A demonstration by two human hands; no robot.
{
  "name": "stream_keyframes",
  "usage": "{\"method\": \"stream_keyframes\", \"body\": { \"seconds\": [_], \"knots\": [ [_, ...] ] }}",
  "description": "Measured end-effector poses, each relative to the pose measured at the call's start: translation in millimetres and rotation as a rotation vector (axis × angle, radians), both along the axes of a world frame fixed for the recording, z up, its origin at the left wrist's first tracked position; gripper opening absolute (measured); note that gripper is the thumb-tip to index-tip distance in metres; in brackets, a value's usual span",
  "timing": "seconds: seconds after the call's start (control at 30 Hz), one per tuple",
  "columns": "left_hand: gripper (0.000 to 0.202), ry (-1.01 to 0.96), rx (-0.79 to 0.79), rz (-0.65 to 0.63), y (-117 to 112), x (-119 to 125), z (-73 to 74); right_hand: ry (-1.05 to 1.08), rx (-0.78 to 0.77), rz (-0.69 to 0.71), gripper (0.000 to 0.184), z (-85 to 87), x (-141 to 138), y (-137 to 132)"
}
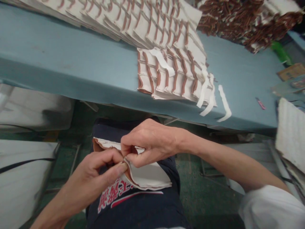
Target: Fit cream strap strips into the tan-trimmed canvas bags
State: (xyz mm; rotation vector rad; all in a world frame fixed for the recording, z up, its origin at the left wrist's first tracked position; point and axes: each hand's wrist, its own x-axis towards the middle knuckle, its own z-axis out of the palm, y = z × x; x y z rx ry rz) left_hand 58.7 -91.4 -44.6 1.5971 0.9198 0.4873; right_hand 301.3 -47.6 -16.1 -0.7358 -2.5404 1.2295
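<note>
A folded piece of off-white material with a brown edge (152,175) lies across my lap on a dark blue apron (147,208) with red and white lettering. My left hand (101,171) pinches its brown edge between thumb and forefinger near the middle. Right against those fingertips, my right hand (147,141) is closed in a pinch at the same spot. Whether a small tool or thread sits between the right fingertips is too small to tell. The piece's far corner shows beyond my left hand, with brown inside its fold.
A blue-covered table (95,74) runs across in front of me. Rows of similar brown-edged pieces (169,76) are stacked on it, with white strips (224,103) at their right. A brown heap (238,24) lies behind; a small pink item (260,103) sits farther right. White bins (26,178) stand at left.
</note>
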Motion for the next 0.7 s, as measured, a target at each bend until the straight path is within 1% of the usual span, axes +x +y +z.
{"method": "stream_keyframes", "body": {
  "seconds": [0.1, 0.23, 0.37, 0.47, 0.57, 0.63, 0.7],
  "knots": [
    [0.029, -0.049, -0.042, -0.024, 2, -2, -0.3, 0.016, -0.100, -0.005, 0.008, 2.7, 1, 3],
    [0.032, -0.070, -0.044, 0.002, 3, 0, 2.5, 0.054, -0.191, -0.004, 0.008, 4.2, 0, 5],
    [0.035, -0.055, 0.002, -0.025, 3, 2, 3.6, 0.066, -0.324, -0.007, 0.007, 3.8, -2, 6],
    [0.036, -0.015, 0.040, -0.028, 1, -1, -1.3, 0.051, -0.405, 0.004, 0.008, 3.4, -4, 7],
    [0.037, 0.061, 0.021, -0.040, -1, -6, -8.1, 0.001, -0.392, 0.009, 0.009, 4.0, -5, 9],
    [0.037, 0.125, -0.008, -0.067, -2, -7, -10.8, -0.049, -0.345, 0.008, 0.007, 5.6, -6, 10],
    [0.039, 0.165, -0.006, -0.068, -1, -7, -11.1, -0.102, -0.284, 0.012, 0.008, 8.5, -7, 9]
  ]
}}
